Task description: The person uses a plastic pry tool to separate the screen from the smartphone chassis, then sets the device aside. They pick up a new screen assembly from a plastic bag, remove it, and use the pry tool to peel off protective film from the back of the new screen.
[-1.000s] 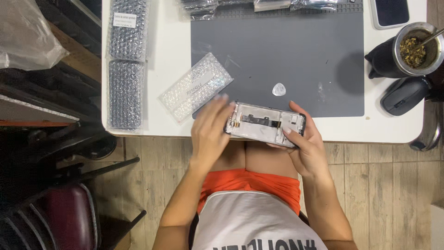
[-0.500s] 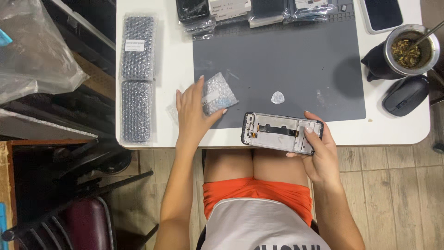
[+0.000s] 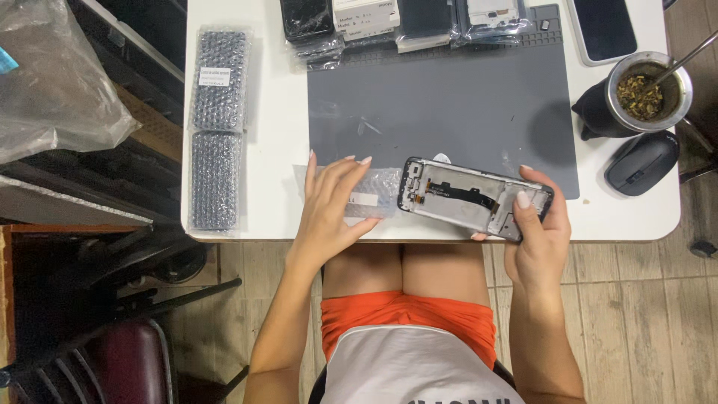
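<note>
phone frame (image 3: pixel 467 196) in right hand (image 3: pixel 537 232); left hand (image 3: pixel 333 202) flat on bubble-wrap pouch (image 3: pixel 370 193)

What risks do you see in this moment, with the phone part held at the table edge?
The phone frame, gripped only by the right hand, hangs partly past the table edge and might drop. The left hand pressing the bubble-wrap pouch could slide it off.

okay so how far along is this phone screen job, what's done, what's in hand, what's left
Done: the phone screen frame is out of its wrap. In hand: the right hand holds it at the table edge, inner side up, while the left hand presses flat on a bubble-wrap sleeve beside it. Left: two wrapped packs and the bagged parts look unopened.
</note>
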